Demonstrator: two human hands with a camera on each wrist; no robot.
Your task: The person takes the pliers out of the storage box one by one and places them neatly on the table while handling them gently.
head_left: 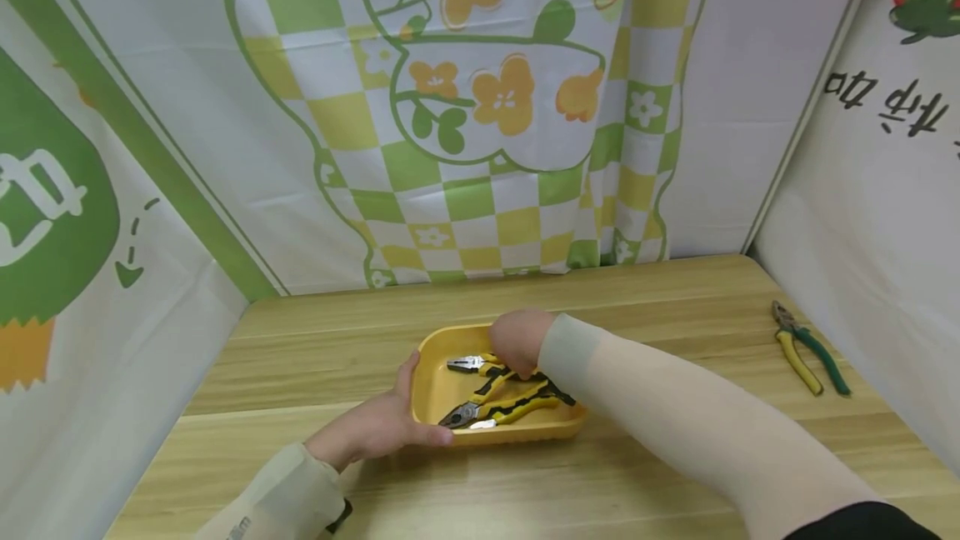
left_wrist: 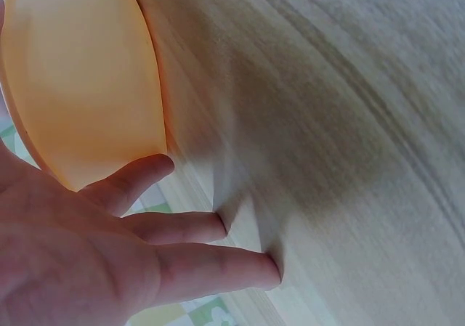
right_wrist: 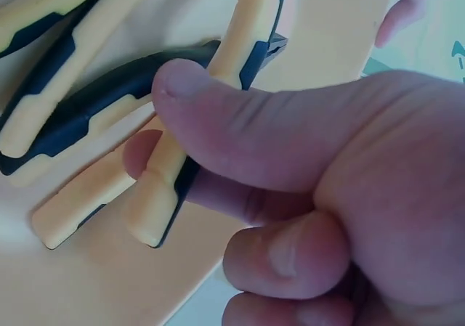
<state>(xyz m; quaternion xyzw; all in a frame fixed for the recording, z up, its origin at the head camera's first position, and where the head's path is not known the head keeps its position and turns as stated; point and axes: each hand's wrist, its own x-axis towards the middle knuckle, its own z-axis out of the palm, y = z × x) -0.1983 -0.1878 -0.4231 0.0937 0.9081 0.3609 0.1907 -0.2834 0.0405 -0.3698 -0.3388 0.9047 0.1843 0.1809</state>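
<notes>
Fingers of the left hand (head_left: 382,425) reach along the left end of the yellow tray (head_left: 517,437) in the head view, the thumb on its near-left corner. The right hand (head_left: 522,342) dips over the far rim, its fingertips hidden. The tray stands well in from the left and right edges of the table (head_left: 322,373), with several yellow-and-black pliers (head_left: 525,408) inside. One yellow-and-green pair (head_left: 787,326) lies near the table's right edge. I judge the work partway: one pair is out, the others are in the tray; whether tools are going in or coming out, I cannot tell. "ucky" is legible on the curtain (head_left: 498,227); the right wall (head_left: 862,190) bears tilted characters, 柿 among them. Lettering on the left sleeve (head_left: 277,498) is unclear.

Left wrist view: the fingers are straight and spread, one tip against the tray's unmarked outer wall.

Right wrist view: thumb and forefinger pinch one pliers handle (right_wrist: 154,208) inside the tray, other fingers curled; no brand can be read.
</notes>
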